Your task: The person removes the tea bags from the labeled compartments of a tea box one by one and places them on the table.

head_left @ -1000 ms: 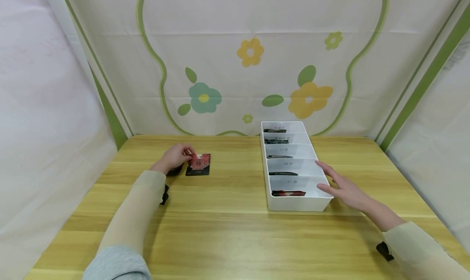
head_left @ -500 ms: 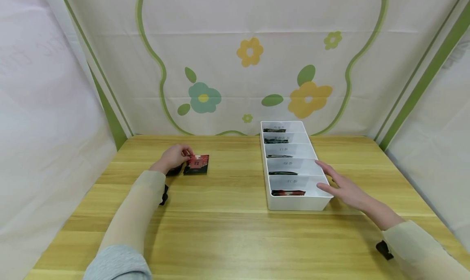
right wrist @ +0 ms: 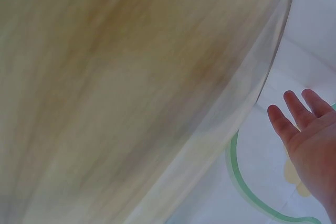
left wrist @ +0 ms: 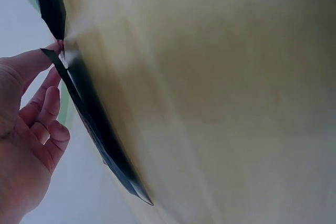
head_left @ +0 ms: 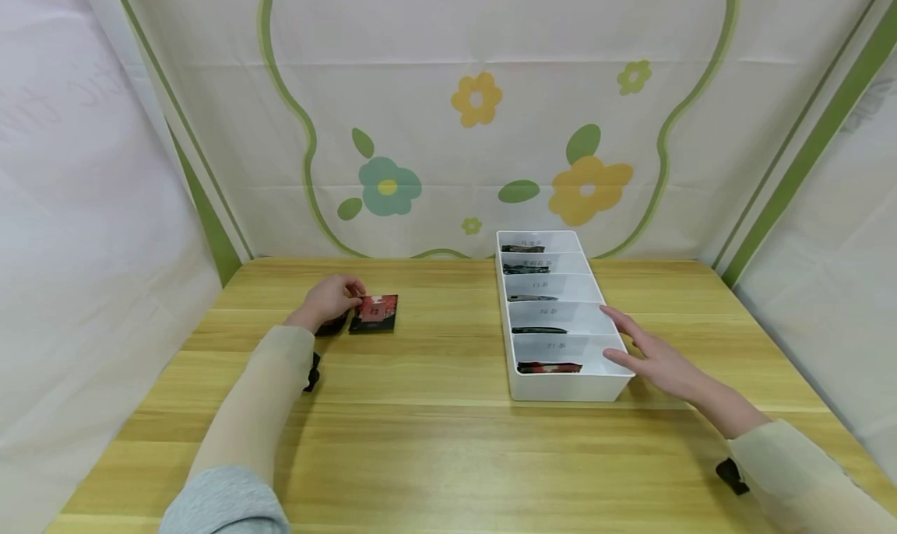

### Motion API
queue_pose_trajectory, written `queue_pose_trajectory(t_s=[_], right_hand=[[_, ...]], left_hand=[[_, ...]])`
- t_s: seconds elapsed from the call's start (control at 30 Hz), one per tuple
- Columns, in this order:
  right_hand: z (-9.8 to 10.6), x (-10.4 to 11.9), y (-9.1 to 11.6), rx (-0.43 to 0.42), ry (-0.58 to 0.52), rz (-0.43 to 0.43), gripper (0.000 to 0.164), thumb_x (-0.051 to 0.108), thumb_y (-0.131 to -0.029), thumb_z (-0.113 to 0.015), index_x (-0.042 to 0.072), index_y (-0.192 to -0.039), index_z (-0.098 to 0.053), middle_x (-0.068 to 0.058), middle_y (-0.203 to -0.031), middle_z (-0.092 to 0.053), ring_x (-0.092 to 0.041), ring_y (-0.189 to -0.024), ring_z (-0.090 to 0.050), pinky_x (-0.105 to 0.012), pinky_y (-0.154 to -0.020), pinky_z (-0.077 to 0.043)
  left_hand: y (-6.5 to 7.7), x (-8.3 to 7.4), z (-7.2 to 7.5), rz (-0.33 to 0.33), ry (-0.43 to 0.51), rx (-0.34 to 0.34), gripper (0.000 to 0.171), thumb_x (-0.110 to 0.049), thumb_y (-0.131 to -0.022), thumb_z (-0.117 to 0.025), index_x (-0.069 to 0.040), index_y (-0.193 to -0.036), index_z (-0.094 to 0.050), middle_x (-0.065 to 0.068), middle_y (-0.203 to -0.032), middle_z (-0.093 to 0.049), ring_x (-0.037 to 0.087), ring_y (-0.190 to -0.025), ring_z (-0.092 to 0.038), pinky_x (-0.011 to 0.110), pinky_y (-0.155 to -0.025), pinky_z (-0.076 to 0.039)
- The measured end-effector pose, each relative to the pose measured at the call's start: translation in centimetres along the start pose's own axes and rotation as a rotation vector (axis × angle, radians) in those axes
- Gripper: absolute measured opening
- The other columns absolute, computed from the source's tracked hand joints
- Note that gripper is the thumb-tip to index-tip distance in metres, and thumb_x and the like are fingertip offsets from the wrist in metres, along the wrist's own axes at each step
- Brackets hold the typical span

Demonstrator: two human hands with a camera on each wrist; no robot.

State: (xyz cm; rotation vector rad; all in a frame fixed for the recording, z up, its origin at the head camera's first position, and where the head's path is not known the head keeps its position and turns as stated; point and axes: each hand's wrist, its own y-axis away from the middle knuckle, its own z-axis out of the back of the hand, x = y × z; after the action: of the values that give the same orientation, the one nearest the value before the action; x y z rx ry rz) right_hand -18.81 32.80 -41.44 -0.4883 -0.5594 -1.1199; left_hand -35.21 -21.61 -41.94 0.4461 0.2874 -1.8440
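While the left hand (head_left: pixel 329 299) pinches a partly hidden packet (head_left: pixel 376 316), the right hand (head_left: pixel 661 361) has spread fingers (head_left: pixel 624 321).

Right of the tabletop's (head_left: pixel 434 440) middle, a long divided box (head_left: pixel 571 388) stretches away, its far end close to the back edge. Five compartments (head_left: pixel 589 351) sit one behind another, and each holds at least one packet (head_left: pixel 550 368) toward its left side, near its front wall. The right hand (head_left: pixel 659 363) is at the box's right rim, alongside the two nearest compartments. Over toward the back left corner, well apart from the box, is a flat packet (head_left: pixel 371 326), the left hand (head_left: pixel 331 296) at its left edge. Something mostly hidden (head_left: pixel 332 327) sits beneath that hand. A curtain (head_left: pixel 434 149) hangs behind the back edge.
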Motion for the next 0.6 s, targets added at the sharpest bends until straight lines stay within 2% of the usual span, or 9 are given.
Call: queue_pose_trajectory(t_s=[0.23,0.33,0.5,0.6], right_hand=[[0.1,0.0,0.0,-0.004,0.005,-0.001,0.071,0.027,-0.100,-0.056,0.020,-0.157,-0.014,-0.022,-0.155,-0.024,-0.051,-0.132,-0.032,-0.073,-0.090,-0.031],[0.1,0.0,0.0,-0.004,0.005,-0.001,0.071,0.027,-0.100,-0.055,0.020,-0.157,-0.014,-0.022,-0.155,-0.023,-0.051,-0.132,-0.032,-0.073,-0.090,-0.031],[0.0,-0.1,0.0,-0.004,0.006,-0.010,0.071,0.029,-0.100,-0.055,0.020,-0.157,-0.014,-0.024,-0.154,-0.024,-0.051,-0.132,-0.032,-0.074,-0.091,-0.029],[-0.1,-0.2,0.1,-0.004,0.003,-0.018,0.071,0.030,-0.100,-0.055,0.020,-0.157,-0.014,-0.025,-0.153,-0.026,-0.051,-0.132,-0.032,-0.074,-0.091,-0.028]], left_hand=[[0.3,0.0,0.5,-0.025,0.054,-0.046,0.016,-0.012,-0.095,-0.063,-0.007,-0.110,-0.067,0.012,-0.105,-0.064,0.022,-0.075,-0.056,0.042,-0.071,-0.044],[0.3,-0.4,0.8,-0.048,0.070,-0.067,0.019,-0.013,-0.095,-0.063,-0.005,-0.112,-0.067,0.013,-0.106,-0.064,0.024,-0.078,-0.056,0.042,-0.071,-0.044],[0.3,-1.5,1.2,-0.060,0.096,-0.076,0.023,-0.015,-0.096,-0.063,-0.005,-0.116,-0.066,0.011,-0.108,-0.064,0.026,-0.088,-0.056,0.042,-0.074,-0.046],[0.3,-2.7,1.2,-0.081,0.121,-0.086,0.025,-0.017,-0.096,-0.064,-0.005,-0.118,-0.065,0.009,-0.109,-0.063,0.025,-0.090,-0.057,0.040,-0.073,-0.046]])
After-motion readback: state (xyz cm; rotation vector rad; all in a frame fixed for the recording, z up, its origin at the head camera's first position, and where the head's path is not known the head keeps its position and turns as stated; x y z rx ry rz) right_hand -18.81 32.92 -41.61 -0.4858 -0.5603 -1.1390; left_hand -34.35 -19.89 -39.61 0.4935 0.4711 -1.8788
